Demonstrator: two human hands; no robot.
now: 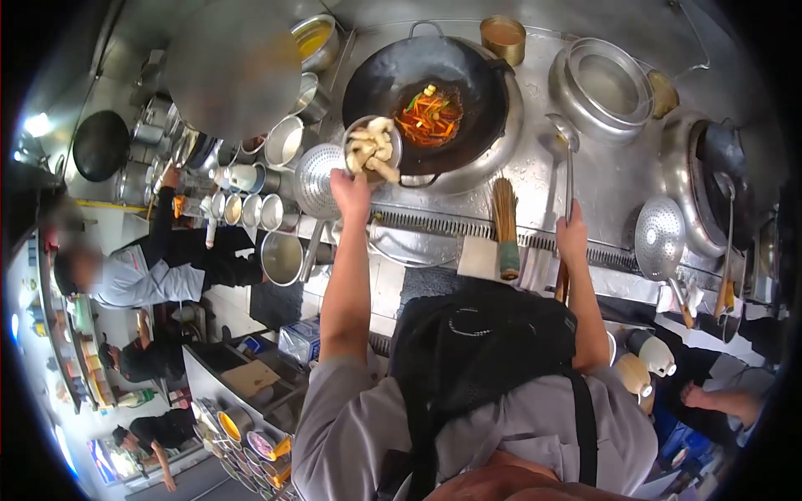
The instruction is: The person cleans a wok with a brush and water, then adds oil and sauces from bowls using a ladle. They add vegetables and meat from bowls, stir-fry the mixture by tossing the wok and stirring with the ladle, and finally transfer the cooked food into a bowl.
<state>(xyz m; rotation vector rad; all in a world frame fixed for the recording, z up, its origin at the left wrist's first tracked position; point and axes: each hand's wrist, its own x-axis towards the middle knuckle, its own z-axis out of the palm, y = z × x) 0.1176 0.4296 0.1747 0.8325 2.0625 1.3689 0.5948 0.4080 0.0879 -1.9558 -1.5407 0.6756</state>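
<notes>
My left hand (351,195) grips a small metal bowl (347,140) by its near side, at the lower left rim of a big black wok (376,75). Pale, chunky pieces of food (373,150) fill the bowl. In the wok lie orange strips and bits of green in dark oil or sauce (428,117). My right hand (573,239) is wrapped round the long handle of a ladle (565,130), whose cup is up over the steel stove top, right of the wok. A perforated skimmer (317,179) lies beside my left hand, its handle pointing toward me.
A bamboo brush (505,217) stands at the stove's front edge. Toward the right are a round steel pot (576,100), another skimmer (660,238) and a second wok (727,150). A tin (503,42) sits behind the wok. Co-workers (150,280) stand at the left among pots.
</notes>
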